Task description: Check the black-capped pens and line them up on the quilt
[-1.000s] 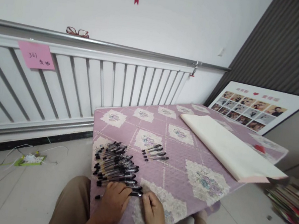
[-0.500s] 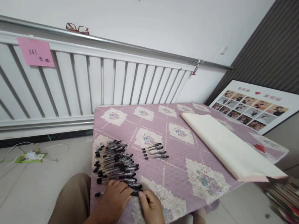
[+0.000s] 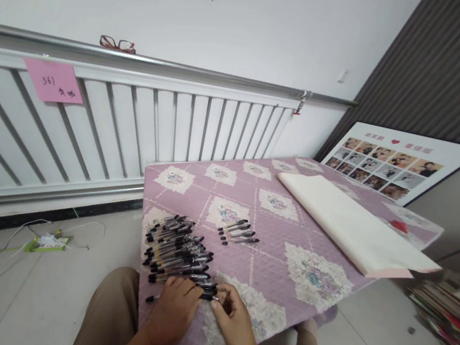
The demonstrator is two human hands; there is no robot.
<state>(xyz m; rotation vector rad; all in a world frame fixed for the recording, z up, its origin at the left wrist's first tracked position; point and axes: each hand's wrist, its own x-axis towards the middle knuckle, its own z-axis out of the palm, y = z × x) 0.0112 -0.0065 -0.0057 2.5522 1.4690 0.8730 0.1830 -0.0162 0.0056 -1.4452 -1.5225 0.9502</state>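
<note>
Crosswise in the head view, a black pen (image 3: 206,296) runs left to right, just nearer than the pen heap (image 3: 178,254), held under the left hand (image 3: 176,306); the right hand (image 3: 230,311) narrows at its right end, grip unclear.

On the near left of the table (image 3: 263,284), a heap of pens (image 3: 180,256) is being carried; to its right, a smaller group (image 3: 240,234) is being borne. At the heap's near side, a single pen (image 3: 206,296) is being held by the left hand (image 3: 178,306), its right end being flanked by the right hand (image 3: 230,314). The table's right part is being covered by a folded sheet (image 3: 352,225), beyond which a photo board (image 3: 380,166) is being seen. The table's far side is being bordered by a radiator (image 3: 112,132), above which glasses (image 3: 118,46) are being supported by a pipe (image 3: 210,73). The floor (image 3: 51,296) at left is being occupied by a power strip (image 3: 53,243).
</note>
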